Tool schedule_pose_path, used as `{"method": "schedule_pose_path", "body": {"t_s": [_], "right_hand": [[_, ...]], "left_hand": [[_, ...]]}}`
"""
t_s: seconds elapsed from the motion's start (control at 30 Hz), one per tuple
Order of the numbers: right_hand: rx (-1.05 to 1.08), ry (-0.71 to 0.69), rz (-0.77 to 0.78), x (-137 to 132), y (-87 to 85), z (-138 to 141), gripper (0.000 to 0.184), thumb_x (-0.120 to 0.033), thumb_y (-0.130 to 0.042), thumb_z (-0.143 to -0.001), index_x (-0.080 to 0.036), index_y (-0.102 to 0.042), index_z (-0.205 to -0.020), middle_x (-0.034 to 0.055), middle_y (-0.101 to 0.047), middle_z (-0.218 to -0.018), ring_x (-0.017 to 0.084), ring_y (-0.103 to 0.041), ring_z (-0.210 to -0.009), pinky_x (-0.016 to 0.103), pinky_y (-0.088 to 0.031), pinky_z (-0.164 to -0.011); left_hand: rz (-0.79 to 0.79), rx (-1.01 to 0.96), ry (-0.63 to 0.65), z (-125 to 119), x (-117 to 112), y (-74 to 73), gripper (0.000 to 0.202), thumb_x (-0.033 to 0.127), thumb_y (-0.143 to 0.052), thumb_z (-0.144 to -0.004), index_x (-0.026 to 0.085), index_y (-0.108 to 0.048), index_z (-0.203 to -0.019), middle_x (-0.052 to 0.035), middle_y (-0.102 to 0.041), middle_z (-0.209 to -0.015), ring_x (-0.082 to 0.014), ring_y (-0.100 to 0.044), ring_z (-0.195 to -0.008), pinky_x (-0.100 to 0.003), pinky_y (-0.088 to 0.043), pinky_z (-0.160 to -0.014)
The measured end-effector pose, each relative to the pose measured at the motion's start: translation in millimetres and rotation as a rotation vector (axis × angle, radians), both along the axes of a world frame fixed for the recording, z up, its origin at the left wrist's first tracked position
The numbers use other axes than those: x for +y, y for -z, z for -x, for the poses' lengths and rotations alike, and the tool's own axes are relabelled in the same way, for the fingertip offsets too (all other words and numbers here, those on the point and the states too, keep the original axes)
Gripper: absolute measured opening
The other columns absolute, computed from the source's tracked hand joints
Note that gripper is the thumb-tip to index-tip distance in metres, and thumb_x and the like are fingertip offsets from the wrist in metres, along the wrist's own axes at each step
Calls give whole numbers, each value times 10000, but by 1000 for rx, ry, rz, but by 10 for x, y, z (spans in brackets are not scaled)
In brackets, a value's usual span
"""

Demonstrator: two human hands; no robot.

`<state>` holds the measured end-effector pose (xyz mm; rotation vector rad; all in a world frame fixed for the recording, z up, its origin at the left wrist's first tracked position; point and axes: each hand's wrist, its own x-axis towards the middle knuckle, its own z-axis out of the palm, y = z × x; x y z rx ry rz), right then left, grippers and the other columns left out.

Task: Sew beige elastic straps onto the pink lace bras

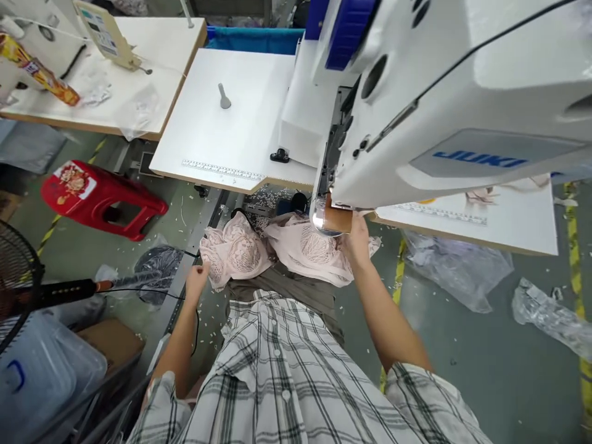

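A pale pink lace bra lies across the lap, its two cups side by side and facing up. My left hand pinches the bra's outer edge at the left, fingers closed. On the other side, my right hand is closed at the bra's right end, close against the rounded metal arm end of the sewing machine. Its fingertips touch or sit just beside the brown plate there, and the machine head partly hides them. The right cup lies partly under the arm end.
A white worktable with a printed ruler and a grey peg extends left of the machine. A red stool, a fan and a plastic bin stand at the left. Plastic bags lie on the floor at right.
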<state>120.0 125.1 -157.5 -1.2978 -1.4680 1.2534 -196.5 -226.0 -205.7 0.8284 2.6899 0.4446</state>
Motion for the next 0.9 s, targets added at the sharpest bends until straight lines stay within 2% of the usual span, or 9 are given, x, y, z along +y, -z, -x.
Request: {"method": "schedule_pose_path", "body": {"t_s": [0.1, 0.2, 0.33, 0.47, 0.53, 0.6, 0.7, 0.8, 0.9], "right_hand": [[175, 123, 52, -124, -190, -217, 389, -526, -439, -951, -165, -582, -943, 34, -628, -899, 104, -615, -783, 228, -500, -705], [424, 168, 161, -303, -402, -373, 342, -534, -552, -899, -199, -538, -831, -61, -487, -688, 52, -422, -501, 187, -419, -521], [447, -231, 443, -824, -536, -272, 319, -509, -638, -864, -210, -552, -797, -95, -320, -585, 54, -246, -445, 173, -263, -416], [269, -682, 578, -1457, -423, 40, 316, -492, -617, -881, -213, -594, -1027, -63, -439, -715, 60, -361, -515, 192, -342, -484], [59, -851, 454, -1690, -344, 156, 432, -473, -634, -863, -213, -570, -1202, -4, -542, -895, 87, -489, -629, 226, -428, -564], [-170, -988, 191, -1843, -283, 239, 596, -463, -679, -826, -231, -516, -1350, 84, -566, -1149, 175, -598, -883, 302, -509, -713], [-423, -1131, -210, -1945, -213, 352, 786, -452, -723, -788, -235, -416, -1478, 163, -439, -1445, 314, -484, -1288, 416, -492, -960], [-601, -1221, -373, -1932, -139, 457, 726, -386, -640, -849, -174, -387, -1495, 177, -486, -1445, 294, -481, -1316, 389, -452, -1034], [-809, -1255, -380, -1862, -74, 491, 548, -262, -511, -897, -152, -476, -1433, 168, -643, -1243, 279, -603, -1137, 367, -469, -958]], "left_hand": [[90, -65, 82, -76, -86, 60, 311, 443, -553, -959, 145, -635, -924, -27, -644, -845, -166, -629, -764, -341, -528, -738], [96, -36, 171, -186, -36, -18, 331, 459, -488, -945, 167, -643, -950, -127, -666, -977, -288, -628, -1029, -426, -482, -900], [63, -42, 395, -319, 168, -114, 699, 459, -733, -708, 166, -528, -1308, -206, -510, -1398, -397, -377, -1386, -513, -285, -1145], [93, -88, 513, -423, 364, -119, 663, 241, -696, -672, 78, -525, -1292, -255, -578, -1250, -436, -479, -1266, -564, -346, -1080], [106, -122, 549, -500, 392, -164, 492, 186, -668, -673, 92, -601, -1151, -230, -633, -1103, -428, -548, -1171, -547, -398, -1031], [102, -173, 589, -652, 372, -257, 336, 184, -657, -695, 139, -636, -1027, -187, -657, -1008, -399, -605, -1084, -511, -443, -987], [59, -268, 634, -973, 306, -448, 311, 247, -660, -744, 194, -638, -1050, -136, -675, -982, -352, -663, -956, -458, -504, -886], [-13, -361, 640, -1082, 284, -577, 395, 352, -690, -759, 246, -634, -1136, -97, -694, -1063, -319, -676, -969, -410, -533, -850], [-74, -392, 534, -755, 304, -504, 471, 480, -643, -810, 242, -614, -1215, -104, -654, -1242, -310, -622, -1154, -421, -496, -994]]}}
